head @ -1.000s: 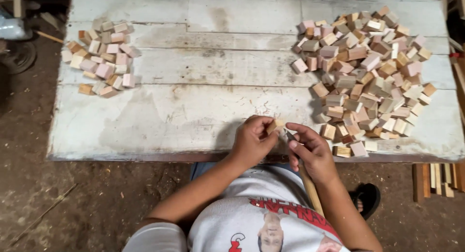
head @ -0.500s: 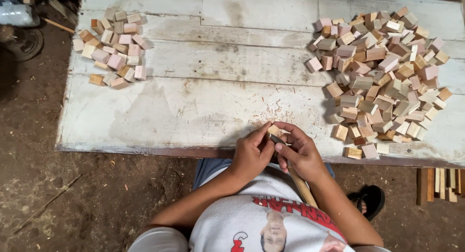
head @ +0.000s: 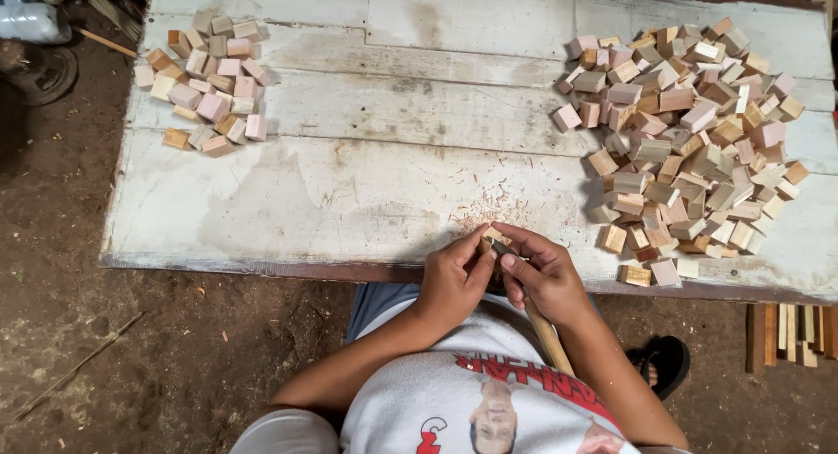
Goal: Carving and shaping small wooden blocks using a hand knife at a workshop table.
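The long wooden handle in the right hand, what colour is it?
Light tan wooden handle, seen in the head view.

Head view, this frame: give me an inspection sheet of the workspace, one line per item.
Surface: whitewashed plank table, worn and stained, with wood shavings near its front edge.
Job's things: small wooden block held at the front edge; wooden-handled tool running down toward the lap.
Clutter: large pile of blocks on the table's right; small pile of blocks at far left.
Grips: left hand and right hand both closed around the small wooden block, right also on the wooden-handled tool.
Cables: nothing seen.
Surroundings: dirt floor, wood strips at right, dark sandal.
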